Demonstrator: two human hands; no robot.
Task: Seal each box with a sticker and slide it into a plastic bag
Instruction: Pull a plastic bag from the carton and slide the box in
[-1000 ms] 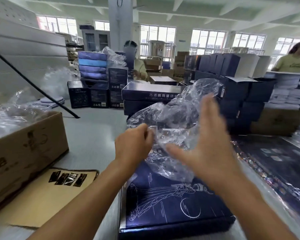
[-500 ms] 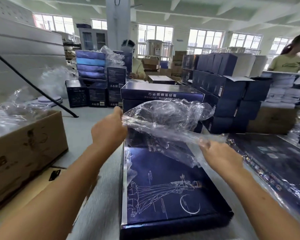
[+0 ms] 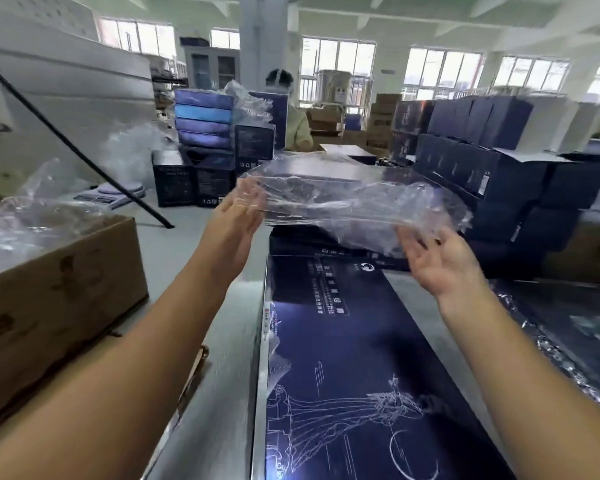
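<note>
Both hands are now spreading wider apart than half a second ago, and the plastic bag (image 3: 354, 206), bunched up before, is being stretched out flatter between them. Its long axis is running left to right, held in the air above the far end of the box (image 3: 343, 358).

The left hand (image 3: 234, 220) is touching the bag's left end with its fingers extended; whether they are pinching the film cannot be told. The right hand (image 3: 437, 258) is turned palm up under the bag's crumpled right end, fingers loosely curled and spread, not closed around anything.

One dark blue box is lying flat on the grey table (image 3: 201, 393), directly in front of the person, its long axis running near to far and its white line drawing at the near end. It is not in the bag.

One open cardboard carton (image 3: 49, 296) is sitting on the left. Stacks of dark blue boxes (image 3: 499, 168) are standing at the far right, too many and too blurred to count.
</note>
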